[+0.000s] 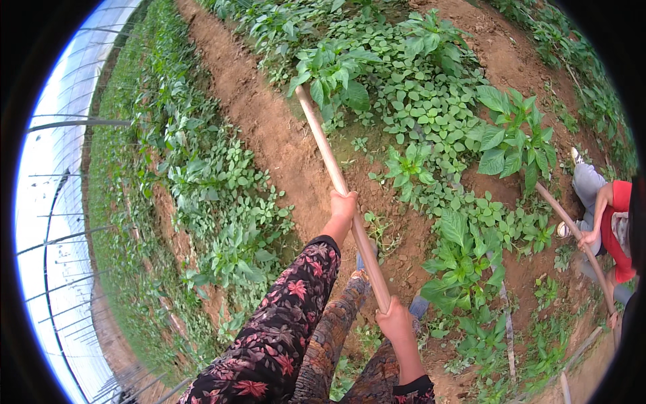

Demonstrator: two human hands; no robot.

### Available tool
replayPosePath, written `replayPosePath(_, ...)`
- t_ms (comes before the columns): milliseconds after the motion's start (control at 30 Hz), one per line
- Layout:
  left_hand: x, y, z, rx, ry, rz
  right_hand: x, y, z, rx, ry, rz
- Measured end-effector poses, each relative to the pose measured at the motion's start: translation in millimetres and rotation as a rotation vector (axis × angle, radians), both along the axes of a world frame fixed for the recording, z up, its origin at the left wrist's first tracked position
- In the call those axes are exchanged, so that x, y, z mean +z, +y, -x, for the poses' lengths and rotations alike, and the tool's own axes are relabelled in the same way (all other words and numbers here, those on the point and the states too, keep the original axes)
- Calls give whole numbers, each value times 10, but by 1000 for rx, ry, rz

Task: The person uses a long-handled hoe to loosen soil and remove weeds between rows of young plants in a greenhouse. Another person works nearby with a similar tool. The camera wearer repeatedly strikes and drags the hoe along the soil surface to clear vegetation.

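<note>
My left hand (344, 206) grips a long wooden tool handle (323, 134) partway along its length. Close to the near end of the same handle, my right hand (395, 321) is wrapped around it. The handle slants up and away to the left, and its far end disappears behind the leaves of a pepper plant (333, 76), so whatever is fixed there is hidden. Bare brown soil (282, 146) lies beneath the handle. Low broad-leaved weeds (429, 111) grow thickly to the right of that plant.
More pepper plants (462, 262) stand along the row at right. A drip tape (507, 323) runs between them. At far right another person (613, 217) holds a second wooden handle (560, 212). Dense crop rows (212, 187) and a greenhouse's metal frame (75, 123) are on the left.
</note>
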State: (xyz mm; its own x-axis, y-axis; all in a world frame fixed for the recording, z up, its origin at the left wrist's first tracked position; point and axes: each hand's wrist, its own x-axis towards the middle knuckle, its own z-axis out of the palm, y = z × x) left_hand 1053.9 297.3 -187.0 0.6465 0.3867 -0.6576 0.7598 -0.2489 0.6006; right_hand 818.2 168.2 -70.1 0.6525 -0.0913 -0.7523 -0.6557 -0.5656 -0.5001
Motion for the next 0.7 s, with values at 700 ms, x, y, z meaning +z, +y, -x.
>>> replayPosePath(700, 563, -279, 1556, -184, 269, 194, 769, 340, 1957, -199, 276, 86)
